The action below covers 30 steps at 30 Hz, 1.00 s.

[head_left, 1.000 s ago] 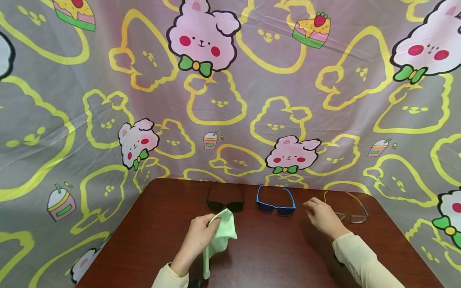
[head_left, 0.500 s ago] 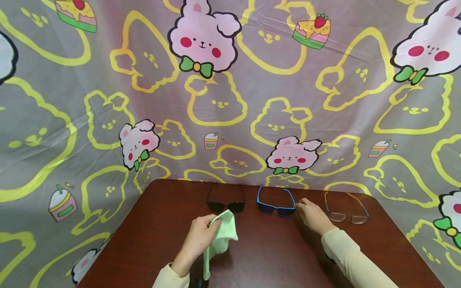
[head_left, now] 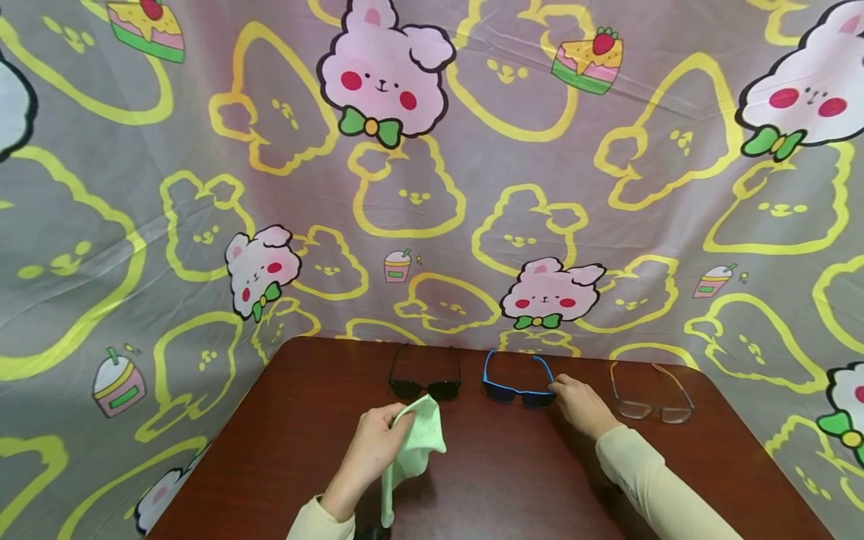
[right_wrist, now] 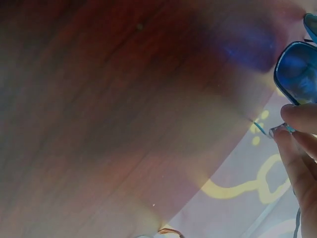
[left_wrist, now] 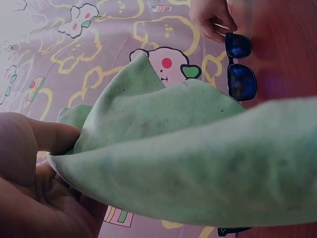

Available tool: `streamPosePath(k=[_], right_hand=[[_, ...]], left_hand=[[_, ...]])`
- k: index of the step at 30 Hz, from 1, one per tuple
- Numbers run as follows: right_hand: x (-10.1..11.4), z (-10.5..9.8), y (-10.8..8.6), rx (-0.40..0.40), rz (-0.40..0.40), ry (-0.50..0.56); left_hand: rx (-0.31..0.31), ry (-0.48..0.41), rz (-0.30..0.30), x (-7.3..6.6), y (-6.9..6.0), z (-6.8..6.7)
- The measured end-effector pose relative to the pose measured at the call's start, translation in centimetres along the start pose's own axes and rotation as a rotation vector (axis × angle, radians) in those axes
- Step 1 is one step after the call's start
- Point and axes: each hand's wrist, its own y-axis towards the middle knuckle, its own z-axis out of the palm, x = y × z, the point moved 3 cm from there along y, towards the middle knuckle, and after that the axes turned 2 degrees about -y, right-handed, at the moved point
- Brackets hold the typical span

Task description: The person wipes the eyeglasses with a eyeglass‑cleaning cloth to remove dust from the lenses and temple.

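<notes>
My left hand (head_left: 375,444) pinches a light green cloth (head_left: 420,439) between thumb and fingers; the cloth hangs down over the table and fills much of the left wrist view. At the right corner of the blue-framed sunglasses (head_left: 518,394), my right hand (head_left: 586,407) has its thumb and fingertips around the frame near the hinge. In the right wrist view the thumb and fingers (right_wrist: 297,163) pinch there, just beside a dark blue lens (right_wrist: 297,72). The sunglasses stand on the table with their arms unfolded towards the back.
Black sunglasses (head_left: 425,388) lie left of the blue pair, behind the cloth. Clear-lensed glasses (head_left: 653,411) lie to the right of my right hand. A patterned curtain (head_left: 432,172) rises behind the brown table (head_left: 283,450). A small dark object (head_left: 371,532) shows at the bottom edge.
My right hand has moved left from beside the clear glasses and now grips the blue sunglasses' right corner. The left hand holds the cloth almost unmoved.
</notes>
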Motion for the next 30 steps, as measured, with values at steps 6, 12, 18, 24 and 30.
streamPosePath(k=[6,12,18,24,30], right_hand=[[0.2,0.2,0.0,0.003,-0.018,0.006],[0.3,0.2,0.1,-0.016,-0.014,0.010],[0.7,-0.1,0.0,-0.040,-0.052,-0.017],[1.1,-0.7,0.1,-0.073,-0.140,-0.054],[2.0,-1.5,0.2,-0.104,-0.236,-0.067]], left_hand=[[0.000,0.017,0.008,-0.1,-0.1,0.0],[-0.001,0.013,0.018,-0.1,0.0,0.0],[-0.001,0.013,0.022,-0.2,0.1,0.0],[-0.007,0.015,0.034,-0.2,0.1,0.0],[-0.006,0.003,0.035,-0.1,0.1,0.0]])
